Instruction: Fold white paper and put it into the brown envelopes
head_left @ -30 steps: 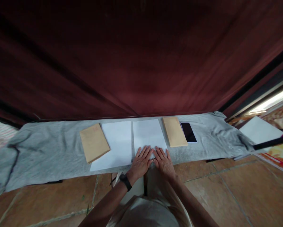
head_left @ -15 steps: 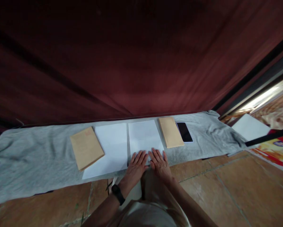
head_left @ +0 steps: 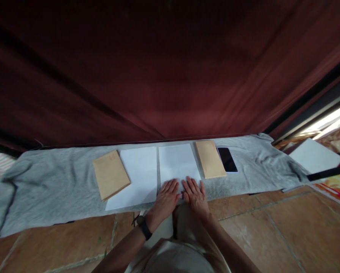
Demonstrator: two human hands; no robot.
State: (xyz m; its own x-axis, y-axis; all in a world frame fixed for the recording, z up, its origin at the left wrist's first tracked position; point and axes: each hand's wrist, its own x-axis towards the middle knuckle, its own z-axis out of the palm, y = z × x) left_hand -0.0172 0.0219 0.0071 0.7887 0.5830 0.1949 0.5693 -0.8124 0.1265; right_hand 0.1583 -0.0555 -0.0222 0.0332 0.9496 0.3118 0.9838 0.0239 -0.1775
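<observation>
My left hand (head_left: 166, 198) and my right hand (head_left: 196, 195) lie flat, side by side, fingers stretched out, on the near edge of a white sheet of paper (head_left: 178, 162). The sheet rests on a grey cloth (head_left: 59, 182) spread over the floor. A second white sheet (head_left: 137, 176) lies just left of it. A brown envelope (head_left: 110, 174) sits further left, and another brown envelope (head_left: 210, 158) lies right of the sheet under my hands. A black band is on my left wrist.
A black phone (head_left: 227, 159) lies on the cloth beside the right envelope. A dark red curtain (head_left: 158, 76) hangs behind the cloth. Brown floor tiles (head_left: 272, 235) are in front. At the far right lie a white sheet (head_left: 314, 155), a dark bar and colourful printed paper.
Both hands stay flat on the sheet's near edge. Only the camera view has swung slightly left and back.
</observation>
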